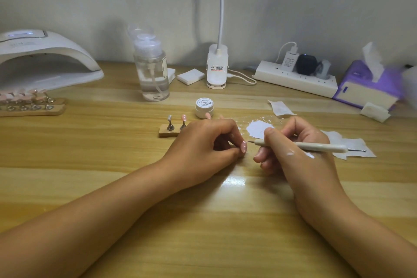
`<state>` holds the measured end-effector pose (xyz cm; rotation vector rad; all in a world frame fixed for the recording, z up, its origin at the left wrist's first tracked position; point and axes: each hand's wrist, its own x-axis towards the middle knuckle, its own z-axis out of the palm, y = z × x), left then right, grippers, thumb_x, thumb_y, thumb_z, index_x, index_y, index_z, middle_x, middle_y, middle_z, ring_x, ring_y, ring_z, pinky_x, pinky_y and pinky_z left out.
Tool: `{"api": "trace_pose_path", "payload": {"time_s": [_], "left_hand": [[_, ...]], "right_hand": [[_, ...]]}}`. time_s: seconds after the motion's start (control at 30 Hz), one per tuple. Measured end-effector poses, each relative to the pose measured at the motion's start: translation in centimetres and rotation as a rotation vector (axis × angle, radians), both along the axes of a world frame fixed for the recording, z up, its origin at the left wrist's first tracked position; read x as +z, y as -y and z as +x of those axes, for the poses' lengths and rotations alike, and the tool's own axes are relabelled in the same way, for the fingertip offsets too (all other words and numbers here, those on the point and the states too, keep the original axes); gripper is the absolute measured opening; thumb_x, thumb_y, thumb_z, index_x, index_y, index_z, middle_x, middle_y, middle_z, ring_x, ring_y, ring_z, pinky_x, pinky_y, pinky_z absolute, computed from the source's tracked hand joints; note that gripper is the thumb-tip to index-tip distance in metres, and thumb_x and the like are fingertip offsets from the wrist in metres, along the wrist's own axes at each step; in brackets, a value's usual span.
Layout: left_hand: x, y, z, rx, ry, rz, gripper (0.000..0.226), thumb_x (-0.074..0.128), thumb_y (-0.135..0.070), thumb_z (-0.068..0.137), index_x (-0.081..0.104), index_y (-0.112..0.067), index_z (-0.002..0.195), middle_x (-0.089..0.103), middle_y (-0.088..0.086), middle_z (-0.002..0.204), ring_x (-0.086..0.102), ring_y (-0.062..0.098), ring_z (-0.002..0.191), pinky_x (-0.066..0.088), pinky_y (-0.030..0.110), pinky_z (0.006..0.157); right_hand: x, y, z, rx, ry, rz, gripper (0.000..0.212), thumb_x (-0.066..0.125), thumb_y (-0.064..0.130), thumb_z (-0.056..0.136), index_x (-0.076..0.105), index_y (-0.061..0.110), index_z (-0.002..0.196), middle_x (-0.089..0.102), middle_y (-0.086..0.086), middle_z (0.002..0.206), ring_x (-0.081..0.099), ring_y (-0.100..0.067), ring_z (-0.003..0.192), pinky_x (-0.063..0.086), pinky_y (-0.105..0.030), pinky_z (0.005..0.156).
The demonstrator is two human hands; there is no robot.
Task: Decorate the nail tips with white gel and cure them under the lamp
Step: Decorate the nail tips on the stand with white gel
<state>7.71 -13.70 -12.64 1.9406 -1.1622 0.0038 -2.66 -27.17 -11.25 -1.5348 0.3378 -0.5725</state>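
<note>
My left hand [209, 142] pinches a pink nail tip [244, 147] dotted with white, low over the wooden table. My right hand [295, 149] grips a cream dotting pen [316, 146] whose fine metal point touches the tip's edge. White gel smears mark the back of my right hand. A white gel jar [204, 107] stands closed behind my hands, beside a white gel puddle [259, 128] on the table. A small wooden stand [168, 132] holds one bare clip and one pink tip [184, 118]. The white curing lamp [45, 61] sits at the far left.
Two wooden stands with several pink tips [29, 104] lie before the lamp. A clear pump bottle [153, 70], a desk lamp base [217, 67], cotton pads [190, 76], a power strip [295, 78], a purple tissue pack [365, 83] and paper scraps [352, 145] line the back and right.
</note>
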Motion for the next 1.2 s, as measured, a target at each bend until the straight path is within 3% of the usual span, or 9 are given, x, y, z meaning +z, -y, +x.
{"api": "trace_pose_path", "payload": {"time_s": [0.17, 0.43, 0.97, 1.2], "left_hand": [[0.04, 0.02, 0.0, -0.004, 0.01, 0.0, 0.011, 0.075, -0.008, 0.083, 0.069, -0.018, 0.081, 0.058, -0.036, 0.066, 0.056, -0.013, 0.06, 0.033, 0.003, 0.06], [0.02, 0.02, 0.02, -0.004, 0.012, 0.003, 0.011, 0.075, -0.008, 0.083, 0.07, -0.018, 0.081, 0.058, -0.036, 0.066, 0.056, -0.014, 0.06, 0.033, 0.003, 0.061], [-0.04, -0.01, 0.1, -0.001, -0.002, 0.013, 0.011, 0.074, -0.008, 0.083, 0.07, -0.018, 0.082, 0.059, -0.034, 0.068, 0.06, -0.009, 0.064, 0.034, 0.005, 0.063], [-0.08, -0.01, 0.06, -0.004, -0.016, 0.022, 0.007, 0.074, -0.009, 0.084, 0.07, -0.016, 0.083, 0.059, -0.035, 0.069, 0.06, -0.009, 0.064, 0.033, 0.01, 0.074]], "right_hand": [[-0.06, 0.01, 0.09, 0.024, -0.062, -0.032, 0.019, 0.058, 0.016, 0.066, 0.046, 0.022, 0.052, 0.065, -0.014, 0.052, 0.054, -0.014, 0.041, 0.044, -0.02, 0.043], [-0.44, 0.23, 0.21, 0.023, -0.064, -0.072, 0.015, 0.058, 0.016, 0.066, 0.044, 0.016, 0.06, 0.066, -0.014, 0.053, 0.055, -0.015, 0.041, 0.044, -0.02, 0.043], [-0.67, 0.23, 0.42, 0.024, -0.069, -0.093, 0.017, 0.057, 0.016, 0.062, 0.044, 0.021, 0.053, 0.061, -0.014, 0.047, 0.048, -0.014, 0.039, 0.039, -0.017, 0.041], [-0.68, 0.21, 0.34, 0.022, -0.068, -0.083, 0.017, 0.057, 0.015, 0.063, 0.045, 0.021, 0.053, 0.061, -0.014, 0.047, 0.048, -0.012, 0.039, 0.039, -0.017, 0.041]]}}
